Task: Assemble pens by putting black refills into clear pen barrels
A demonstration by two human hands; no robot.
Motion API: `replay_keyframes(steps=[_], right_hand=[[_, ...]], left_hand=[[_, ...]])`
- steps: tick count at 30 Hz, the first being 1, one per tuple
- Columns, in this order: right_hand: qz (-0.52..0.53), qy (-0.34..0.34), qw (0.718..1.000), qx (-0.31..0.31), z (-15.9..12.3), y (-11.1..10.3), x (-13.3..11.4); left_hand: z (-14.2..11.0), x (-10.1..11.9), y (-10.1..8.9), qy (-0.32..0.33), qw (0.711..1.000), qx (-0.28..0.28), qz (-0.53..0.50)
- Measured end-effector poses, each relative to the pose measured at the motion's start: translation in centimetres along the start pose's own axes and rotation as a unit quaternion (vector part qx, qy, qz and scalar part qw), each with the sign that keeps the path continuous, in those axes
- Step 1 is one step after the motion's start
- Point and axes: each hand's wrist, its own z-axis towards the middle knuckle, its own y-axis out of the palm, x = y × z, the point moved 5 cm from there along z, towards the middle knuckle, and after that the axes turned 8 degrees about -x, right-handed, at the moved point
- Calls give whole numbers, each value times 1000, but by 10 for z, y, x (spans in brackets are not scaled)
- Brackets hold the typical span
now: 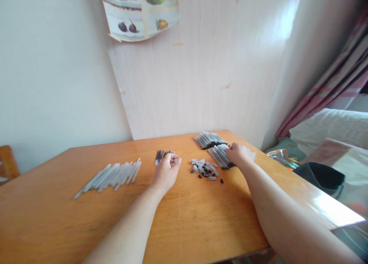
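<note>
Over the middle of the table, my left hand (pixel 167 171) has its fingers curled together; whatever is between them is too small to make out. Just behind it lie dark pen refills (pixel 159 157), partly covered by the hand. My right hand (pixel 239 154) reaches to the right end of the nearer row of pens (pixel 220 155), its fingers closed on a pen there. A second row of clear pens with black ends (pixel 211 139) lies farther back. Between my hands sits a loose heap of clear caps and small black plugs (pixel 204 169).
Clear pen barrels (pixel 115 176) are spread at the left of the wooden table (pixel 86 229). A pale board (pixel 198 83) stands behind the table, with fruit pictures (pixel 140 12) above. Past the right edge are a dark open container (pixel 320 177) and a curtain (pixel 324 83).
</note>
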Motion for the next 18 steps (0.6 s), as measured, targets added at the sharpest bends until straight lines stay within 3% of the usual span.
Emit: replay_keyframes(steps=[5,9,14,18], right_hand=[[3,0,1000,-11,1,0,2],[70,-20,997,-36,2,-6,5],[155,-86,969,-173,-9,-5,0],[160,-80,945,-273,-25,0,-5]], left_hand=[[-1,3,-1,7,1000,0,-5],[-1,7,-6,18,1000,18,-13],[-1,13,-10,27,999,22,-11],[-2,18,-11,25,1000,16,10]])
